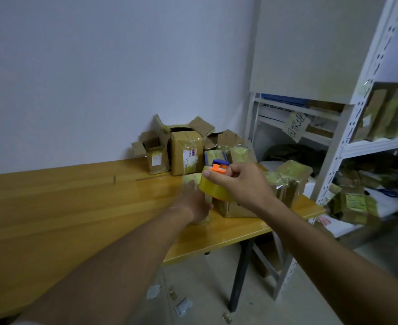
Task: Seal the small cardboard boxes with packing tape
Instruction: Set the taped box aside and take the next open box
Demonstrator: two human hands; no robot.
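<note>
Box: the small taped box (194, 181) sits on the wooden table (76, 202), directly under the roll; mostly hidden
Tape roll (213, 187): just above and right of the box; axis roughly level
Right hand (237, 181): fingers clamped on the roll and its orange cutter (219, 169); nearer the tape
Left hand (196, 204): rests on the box's near side; finger curl cannot be told
Open boxes (183, 148): behind, by the wall

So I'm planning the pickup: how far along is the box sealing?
Partly done. Taped boxes sit at the table's right end. In hand: the right hand holds the tape roll over a small box that the left hand steadies. Left: at least three boxes by the wall have open flaps.
</note>
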